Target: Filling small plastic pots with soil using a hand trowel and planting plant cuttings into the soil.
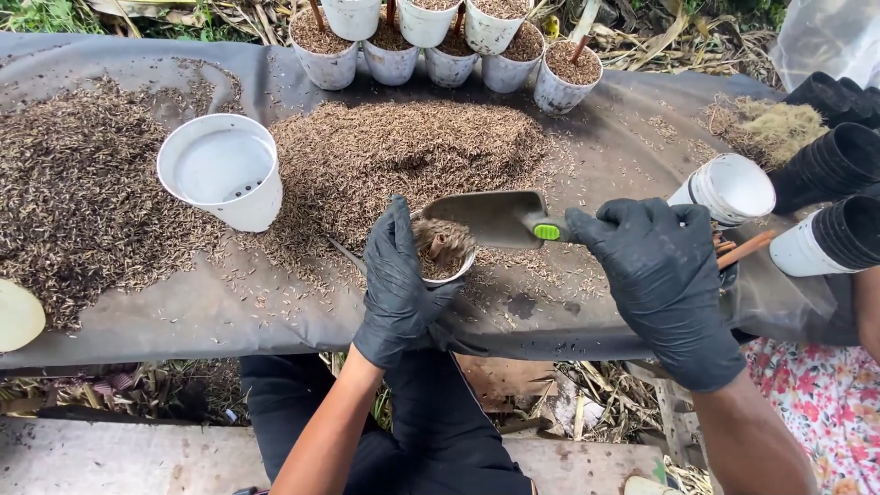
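Observation:
My left hand (397, 280), in a black glove, grips a small white pot (442, 255) partly filled with brown husk mix. My right hand (662, 275), also black-gloved, holds a grey trowel (490, 218) by its green-tipped handle, the blade tilted over the pot's rim. Both sit at the front middle of a table covered with a dark sheet (229, 316). A broad heap of brown husks (403, 156) lies just behind the pot.
An empty white pot (225, 179) stands left of centre. Several filled white pots (440, 41) line the far edge. Stacked white pots (729, 188) and black pots (839, 165) lie at right, beside a person in floral cloth (825, 403). More husks (73, 192) cover the left.

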